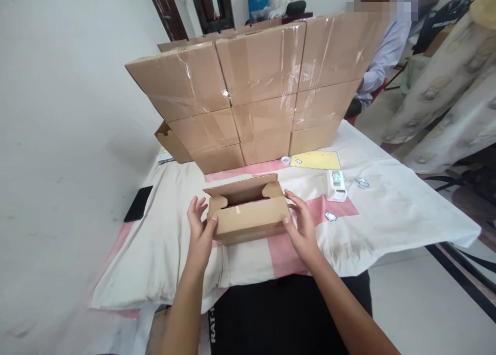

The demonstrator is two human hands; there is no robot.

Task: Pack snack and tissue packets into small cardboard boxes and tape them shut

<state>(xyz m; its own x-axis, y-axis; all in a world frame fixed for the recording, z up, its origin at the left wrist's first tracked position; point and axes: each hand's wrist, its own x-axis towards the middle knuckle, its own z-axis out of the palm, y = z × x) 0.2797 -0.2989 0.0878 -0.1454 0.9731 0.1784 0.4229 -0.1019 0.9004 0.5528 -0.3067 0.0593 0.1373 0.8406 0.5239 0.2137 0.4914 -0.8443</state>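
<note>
A small open cardboard box (250, 221) sits on the cloth-covered table (387, 215) in front of me, its lid flap standing up at the back. My left hand (200, 226) grips the box's left end, thumb on the front face and fingers curled around the side. On the opposite end, my right hand (301, 223) holds the box the same way, thumb pressed on the front corner. Something pale lies inside the box; I cannot make out what.
A wall of taped cardboard boxes (256, 96) stands stacked behind. A tape roll (285, 160), a yellow sheet (318, 160), a small white item (336, 185) and small stickers (330, 216) lie right of the box. A black phone (138, 203) lies at left. Another person (382, 55) sits behind the stack.
</note>
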